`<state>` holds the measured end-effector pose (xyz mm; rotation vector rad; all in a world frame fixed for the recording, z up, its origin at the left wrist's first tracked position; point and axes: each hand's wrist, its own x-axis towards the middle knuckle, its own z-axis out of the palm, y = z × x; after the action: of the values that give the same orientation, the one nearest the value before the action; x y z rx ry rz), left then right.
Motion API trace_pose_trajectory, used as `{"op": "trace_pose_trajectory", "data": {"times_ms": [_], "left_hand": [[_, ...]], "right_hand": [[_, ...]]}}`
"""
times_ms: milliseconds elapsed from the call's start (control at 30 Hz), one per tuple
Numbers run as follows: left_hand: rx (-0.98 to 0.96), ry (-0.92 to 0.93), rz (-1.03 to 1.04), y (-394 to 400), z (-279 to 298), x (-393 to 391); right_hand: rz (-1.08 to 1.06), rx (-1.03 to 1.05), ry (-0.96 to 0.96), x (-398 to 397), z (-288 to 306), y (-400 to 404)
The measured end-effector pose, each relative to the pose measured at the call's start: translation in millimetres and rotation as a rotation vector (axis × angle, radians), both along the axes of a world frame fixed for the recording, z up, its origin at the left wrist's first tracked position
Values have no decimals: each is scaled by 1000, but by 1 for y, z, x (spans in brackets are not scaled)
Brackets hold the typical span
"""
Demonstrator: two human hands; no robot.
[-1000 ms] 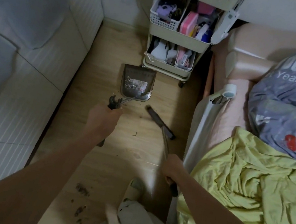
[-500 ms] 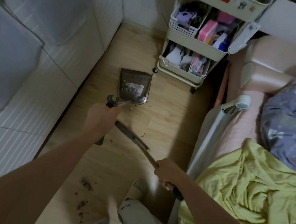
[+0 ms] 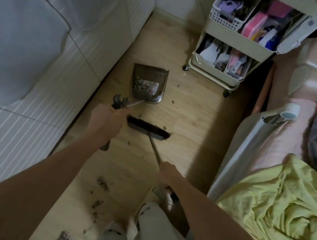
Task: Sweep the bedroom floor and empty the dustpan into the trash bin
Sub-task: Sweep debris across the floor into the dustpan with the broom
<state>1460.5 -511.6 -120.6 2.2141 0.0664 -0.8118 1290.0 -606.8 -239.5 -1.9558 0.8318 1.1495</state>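
A brown dustpan (image 3: 148,85) stands on the wooden floor (image 3: 192,125) with bits of debris and a label inside. My left hand (image 3: 105,124) grips its long handle just behind the pan. My right hand (image 3: 167,173) grips the broom's shaft. The dark broom head (image 3: 148,128) lies flat on the floor, just behind the dustpan and right of my left hand. Dark debris clumps (image 3: 101,183) lie on the floor near my feet, and small specks (image 3: 173,101) lie right of the pan.
A white wardrobe (image 3: 48,65) lines the left side. A cream rolling cart (image 3: 235,49) full of items stands at the back. A bed with a yellow-green blanket (image 3: 276,211) and a grey rail (image 3: 247,146) borders the right. My legs (image 3: 147,234) are at the bottom.
The broom head has swung from beside the bed leftward to sit behind the dustpan. My left hand kept the dustpan in roughly the same spot.
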Motion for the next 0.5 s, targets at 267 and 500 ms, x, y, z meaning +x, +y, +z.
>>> {"op": "trace_pose_trajectory", "data": {"times_ms": [267, 500], "left_hand": [[-1, 16, -4, 55, 14, -18], [-28, 41, 9, 113, 17, -35]], "right_hand": [[14, 3, -1, -47, 36, 40], [-58, -83, -88, -28, 37, 86]]}}
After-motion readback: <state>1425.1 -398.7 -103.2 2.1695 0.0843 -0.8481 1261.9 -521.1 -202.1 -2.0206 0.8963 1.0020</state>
